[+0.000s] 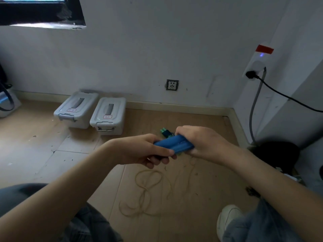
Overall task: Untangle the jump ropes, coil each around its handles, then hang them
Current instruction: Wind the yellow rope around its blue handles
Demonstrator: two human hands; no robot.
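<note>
Blue handles (174,145): two lying side by side at frame centre, raised above the floor; you are gripping them from both ends.
Left hand (148,151): your fingers and thumb are curling around the handles' left end.
Right hand (201,140): your fingers are clenching over the handles' right end.
Rope (148,187): pale cord lying in loose, overlapping loops on the wooden floor (201,172), below your hands.
Green handles (165,132): resting on the floor just behind the blue pair, partly hidden.
Storage boxes (108,116): two grey lidded bins sitting by the wall, centre left.
</note>
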